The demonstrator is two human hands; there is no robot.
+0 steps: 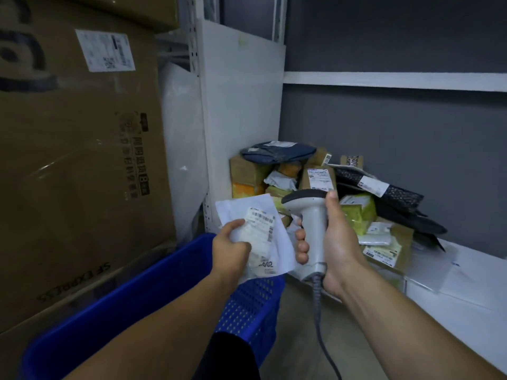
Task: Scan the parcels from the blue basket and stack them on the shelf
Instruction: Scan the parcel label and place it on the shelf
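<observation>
Clamping white flat parcel [267, 215] in left grip [231, 250], label facing up, above far end of blue basket [137, 283]. Clutching grey handheld scanner [311, 215] in right grip [338, 242], fingers wrapped round handle, head just beside parcel's upper right corner, coiled cable [318, 311] hanging below. Behind, on white shelf [466, 286], heaped parcels [318, 179] in corner. At left beside basket, big cardboard box [82, 165]

Single head-worn wide view — forward, downward, close

left hand [230, 249] grips a white parcel [260, 234] above the blue basket [153, 272]; right hand [333, 242] holds a scanner [308, 215].
</observation>
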